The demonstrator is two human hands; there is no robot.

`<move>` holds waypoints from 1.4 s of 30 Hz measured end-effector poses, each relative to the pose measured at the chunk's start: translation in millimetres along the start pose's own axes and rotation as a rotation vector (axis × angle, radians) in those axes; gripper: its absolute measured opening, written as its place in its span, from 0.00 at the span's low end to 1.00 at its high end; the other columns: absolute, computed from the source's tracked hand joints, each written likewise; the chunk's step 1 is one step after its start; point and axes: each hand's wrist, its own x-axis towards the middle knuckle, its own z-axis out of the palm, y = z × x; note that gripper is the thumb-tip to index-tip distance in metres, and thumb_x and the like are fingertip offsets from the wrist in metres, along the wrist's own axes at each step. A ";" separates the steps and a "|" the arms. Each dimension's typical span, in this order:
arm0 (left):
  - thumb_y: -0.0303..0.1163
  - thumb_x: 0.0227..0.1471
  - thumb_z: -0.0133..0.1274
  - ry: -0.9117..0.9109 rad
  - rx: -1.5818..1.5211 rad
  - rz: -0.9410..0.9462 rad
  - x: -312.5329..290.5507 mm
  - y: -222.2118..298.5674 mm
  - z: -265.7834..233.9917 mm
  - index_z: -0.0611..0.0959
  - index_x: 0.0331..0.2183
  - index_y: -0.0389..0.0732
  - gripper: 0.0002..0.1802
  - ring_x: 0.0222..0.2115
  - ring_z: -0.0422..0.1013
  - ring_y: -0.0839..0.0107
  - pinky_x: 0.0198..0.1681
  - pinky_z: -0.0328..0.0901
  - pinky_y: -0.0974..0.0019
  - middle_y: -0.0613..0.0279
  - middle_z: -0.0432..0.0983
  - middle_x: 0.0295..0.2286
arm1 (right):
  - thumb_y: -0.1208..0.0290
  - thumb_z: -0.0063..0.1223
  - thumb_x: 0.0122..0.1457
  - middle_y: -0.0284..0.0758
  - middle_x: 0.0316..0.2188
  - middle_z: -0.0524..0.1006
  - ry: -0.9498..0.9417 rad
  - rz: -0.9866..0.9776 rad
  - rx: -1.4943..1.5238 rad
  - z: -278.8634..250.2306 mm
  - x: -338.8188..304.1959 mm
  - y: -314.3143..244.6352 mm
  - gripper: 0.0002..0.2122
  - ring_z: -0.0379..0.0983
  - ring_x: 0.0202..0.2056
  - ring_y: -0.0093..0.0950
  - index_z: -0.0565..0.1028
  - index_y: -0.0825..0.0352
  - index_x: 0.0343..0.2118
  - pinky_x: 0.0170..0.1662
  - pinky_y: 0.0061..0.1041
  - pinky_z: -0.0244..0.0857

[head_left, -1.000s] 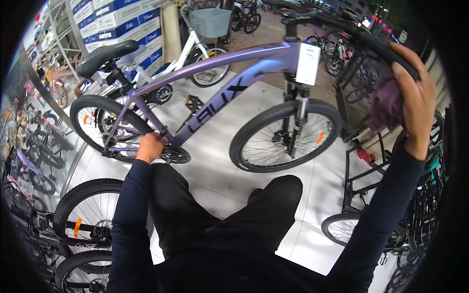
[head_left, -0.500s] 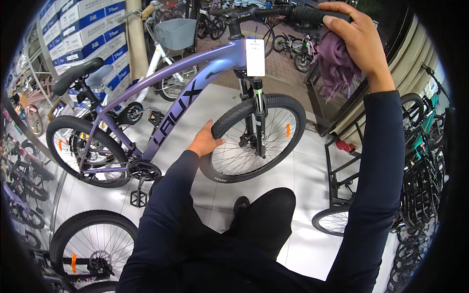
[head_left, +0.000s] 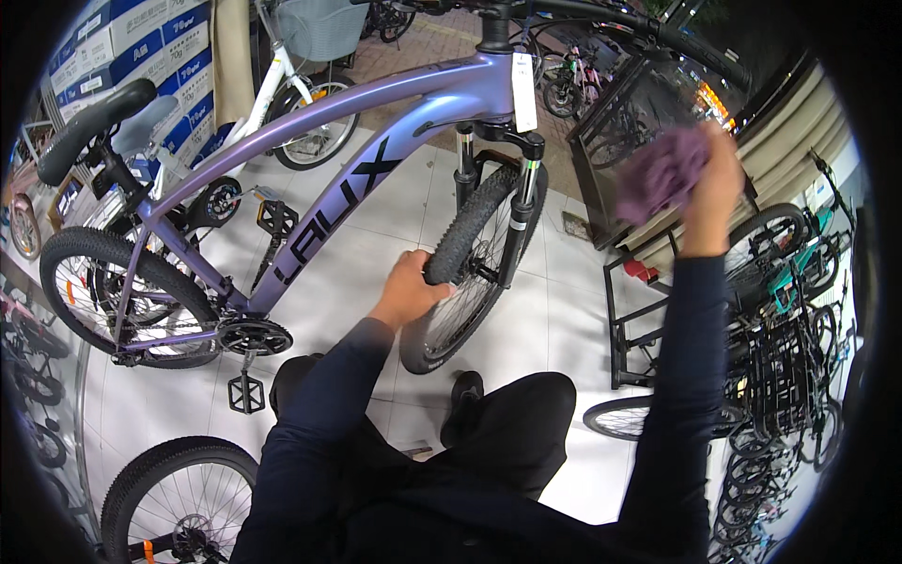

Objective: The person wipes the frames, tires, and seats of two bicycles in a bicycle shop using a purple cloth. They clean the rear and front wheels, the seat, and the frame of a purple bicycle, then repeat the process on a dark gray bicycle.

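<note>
A purple-blue mountain bike (head_left: 348,193) stands in front of me, its front end to the right. My left hand (head_left: 406,291) is closed round the near edge of the knobbly black front tyre (head_left: 473,218), thumb toward the spokes. On the right, my raised right hand (head_left: 718,193) grips a crumpled purple cloth (head_left: 663,175); hand and cloth are smeared by motion. They are below the black handlebar (head_left: 648,36) and apart from it. A white tag (head_left: 523,94) hangs by the head of the frame.
Another bike's wheel (head_left: 178,498) is at lower left. Stacked boxes (head_left: 141,61) and a white bike with a grey basket (head_left: 315,28) stand behind. To the right are a black metal rack (head_left: 615,329) and several bikes, one teal (head_left: 799,273).
The front wheel has turned and looks narrower. My right hand has left the handlebar grip and come down with the cloth. My left hand stays on the tyre.
</note>
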 end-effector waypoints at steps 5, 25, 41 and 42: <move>0.38 0.45 0.74 -0.175 -0.362 -0.188 -21.4 14.2 34.8 0.67 0.55 0.32 0.43 0.46 0.73 0.65 0.51 0.69 0.62 0.52 0.75 0.45 | 0.62 0.63 0.65 0.31 0.25 0.81 -0.374 0.299 0.019 88.7 -162.5 69.1 0.14 0.73 0.26 0.20 0.81 0.71 0.32 0.31 0.22 0.66; 0.74 0.61 0.36 -0.285 -1.413 -0.486 -8.2 12.7 33.3 0.78 0.55 0.30 0.52 0.52 0.75 0.56 0.60 0.65 0.55 0.50 0.79 0.52 | 0.74 0.65 0.52 0.40 0.35 0.73 -0.896 -0.256 -0.486 58.8 -318.4 61.6 0.12 0.73 0.38 0.44 0.81 0.61 0.41 0.41 0.41 0.71; 0.75 0.62 0.32 -0.477 -1.369 -0.476 -12.5 17.2 26.2 0.72 0.62 0.33 0.53 0.54 0.72 0.57 0.62 0.62 0.55 0.50 0.76 0.55 | 0.66 0.65 0.56 0.42 0.38 0.74 -0.632 -0.353 -0.405 94.9 -247.2 56.3 0.13 0.74 0.39 0.45 0.80 0.60 0.43 0.38 0.41 0.72; 0.75 0.61 0.32 -0.503 -1.378 -0.478 -11.8 18.3 25.2 0.71 0.63 0.33 0.54 0.56 0.71 0.57 0.63 0.61 0.55 0.50 0.75 0.56 | 0.67 0.65 0.55 0.42 0.39 0.73 -0.644 -0.369 -0.472 107.7 -245.1 57.5 0.12 0.75 0.39 0.46 0.80 0.60 0.43 0.38 0.42 0.72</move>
